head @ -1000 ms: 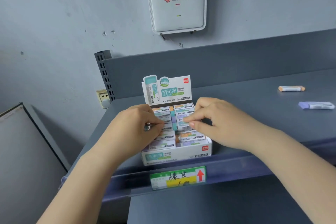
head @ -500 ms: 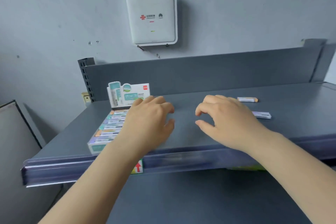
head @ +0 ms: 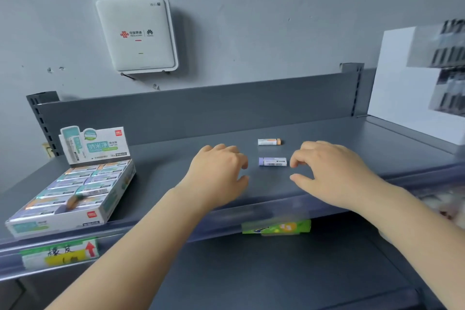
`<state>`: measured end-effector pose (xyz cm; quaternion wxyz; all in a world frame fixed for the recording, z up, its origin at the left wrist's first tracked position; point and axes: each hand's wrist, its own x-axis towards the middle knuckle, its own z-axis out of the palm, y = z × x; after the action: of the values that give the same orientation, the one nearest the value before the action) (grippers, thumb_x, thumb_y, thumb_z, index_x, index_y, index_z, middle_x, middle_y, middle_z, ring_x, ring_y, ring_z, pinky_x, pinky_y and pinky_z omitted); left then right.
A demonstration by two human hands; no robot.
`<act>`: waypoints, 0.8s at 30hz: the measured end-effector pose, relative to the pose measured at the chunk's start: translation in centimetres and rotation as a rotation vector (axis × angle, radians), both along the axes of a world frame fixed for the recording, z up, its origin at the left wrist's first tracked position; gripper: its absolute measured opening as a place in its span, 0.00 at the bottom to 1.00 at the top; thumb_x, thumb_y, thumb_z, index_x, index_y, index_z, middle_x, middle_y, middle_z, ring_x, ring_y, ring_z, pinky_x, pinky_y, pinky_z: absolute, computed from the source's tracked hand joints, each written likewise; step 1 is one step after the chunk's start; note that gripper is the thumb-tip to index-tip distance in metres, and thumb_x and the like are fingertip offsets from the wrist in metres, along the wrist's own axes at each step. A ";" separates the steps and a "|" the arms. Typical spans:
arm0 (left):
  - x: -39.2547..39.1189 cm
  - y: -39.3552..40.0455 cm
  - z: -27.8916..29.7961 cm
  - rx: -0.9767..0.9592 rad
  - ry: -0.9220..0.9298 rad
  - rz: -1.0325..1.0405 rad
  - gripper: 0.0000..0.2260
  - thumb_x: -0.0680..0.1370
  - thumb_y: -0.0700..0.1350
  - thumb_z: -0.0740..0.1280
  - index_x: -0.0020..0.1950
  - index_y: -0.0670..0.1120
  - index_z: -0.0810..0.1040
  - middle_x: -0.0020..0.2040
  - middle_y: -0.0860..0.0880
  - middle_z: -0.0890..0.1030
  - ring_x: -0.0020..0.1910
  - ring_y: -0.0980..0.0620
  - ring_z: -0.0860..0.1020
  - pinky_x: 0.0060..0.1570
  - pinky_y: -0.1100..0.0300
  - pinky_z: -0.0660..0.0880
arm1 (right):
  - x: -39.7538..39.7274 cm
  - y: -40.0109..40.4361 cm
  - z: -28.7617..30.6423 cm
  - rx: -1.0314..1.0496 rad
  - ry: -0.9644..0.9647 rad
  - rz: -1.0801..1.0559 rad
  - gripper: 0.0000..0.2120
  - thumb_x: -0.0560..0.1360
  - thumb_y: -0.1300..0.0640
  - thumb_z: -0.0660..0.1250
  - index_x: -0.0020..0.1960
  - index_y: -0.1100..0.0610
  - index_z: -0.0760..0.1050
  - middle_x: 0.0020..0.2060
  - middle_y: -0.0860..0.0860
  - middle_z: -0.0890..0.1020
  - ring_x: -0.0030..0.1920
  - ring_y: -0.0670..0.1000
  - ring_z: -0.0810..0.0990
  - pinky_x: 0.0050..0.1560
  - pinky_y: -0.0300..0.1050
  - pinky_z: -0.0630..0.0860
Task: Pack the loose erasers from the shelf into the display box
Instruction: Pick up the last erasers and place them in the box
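Grey metal forms the shelf (head: 327, 131), with a raised back panel and a clear price rail along its front edge. In the head view, two loose erasers lie near the middle of the shelf, well apart from the display box (head: 110, 209) at the front left corner. The purple eraser (head: 272, 161) is a small bar in a white paper sleeve with a barcode, its lilac end showing on the left; it lies flat, lengthwise along the shelf. The orange eraser (head: 269, 141) sits just behind it toward the back panel, white-sleeved with an orange tip on the right. The box is white and teal, its printed header card standing up at the back, and rows of sleeved erasers fill it; one piece near its front lies askew on top, blurred.

Both hands hover over the shelf on either side of the purple eraser. The left hand (head: 219, 171) has loosely curled fingers and holds nothing. The right hand (head: 327, 173) has thumb and forefinger spread in a narrow pinch just beside the eraser's right end, not touching it.

A white router (head: 137, 35) hangs on the wall above.
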<state>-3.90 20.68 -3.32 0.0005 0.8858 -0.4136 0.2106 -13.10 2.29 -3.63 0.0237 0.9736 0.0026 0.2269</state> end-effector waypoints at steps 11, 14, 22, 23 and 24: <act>5.4 -5.7 1.9 0.047 -0.026 -0.051 0.14 0.77 0.53 0.59 0.59 0.51 0.74 0.56 0.53 0.76 0.56 0.50 0.73 0.52 0.59 0.66 | 5.7 -5.2 0.4 0.109 0.063 0.006 0.09 0.74 0.46 0.61 0.53 0.46 0.74 0.48 0.42 0.74 0.49 0.46 0.71 0.44 0.41 0.65; 7.0 -6.5 2.3 0.077 -0.041 -0.059 0.14 0.78 0.53 0.58 0.60 0.52 0.74 0.56 0.52 0.76 0.56 0.50 0.73 0.52 0.59 0.66 | 8.2 -6.3 1.0 0.150 0.091 0.027 0.08 0.74 0.47 0.62 0.51 0.46 0.75 0.46 0.41 0.73 0.46 0.45 0.70 0.44 0.42 0.68; 8.6 -7.2 1.8 0.067 0.108 -0.078 0.13 0.76 0.55 0.60 0.58 0.53 0.75 0.53 0.56 0.76 0.54 0.53 0.74 0.51 0.61 0.66 | 13.8 -8.4 1.7 0.187 0.231 0.104 0.07 0.71 0.47 0.66 0.46 0.48 0.76 0.44 0.43 0.77 0.48 0.47 0.74 0.49 0.46 0.73; 8.6 -7.3 1.6 0.065 0.132 -0.073 0.12 0.76 0.55 0.60 0.57 0.54 0.75 0.52 0.56 0.76 0.53 0.53 0.74 0.50 0.62 0.66 | 14.4 -8.6 1.6 0.196 0.254 0.114 0.07 0.71 0.47 0.67 0.46 0.48 0.76 0.44 0.43 0.77 0.47 0.47 0.74 0.49 0.46 0.74; 8.6 -7.3 1.4 0.062 0.156 -0.066 0.12 0.76 0.55 0.61 0.56 0.54 0.76 0.51 0.56 0.76 0.52 0.54 0.74 0.49 0.62 0.66 | 14.9 -8.8 1.5 0.203 0.272 0.124 0.07 0.71 0.47 0.67 0.46 0.48 0.77 0.44 0.44 0.78 0.47 0.47 0.75 0.49 0.47 0.74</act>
<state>4.69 13.33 -1.88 0.0120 0.8850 -0.4475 0.1279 1.82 -6.49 -2.14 -0.0894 0.9907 0.0430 0.0932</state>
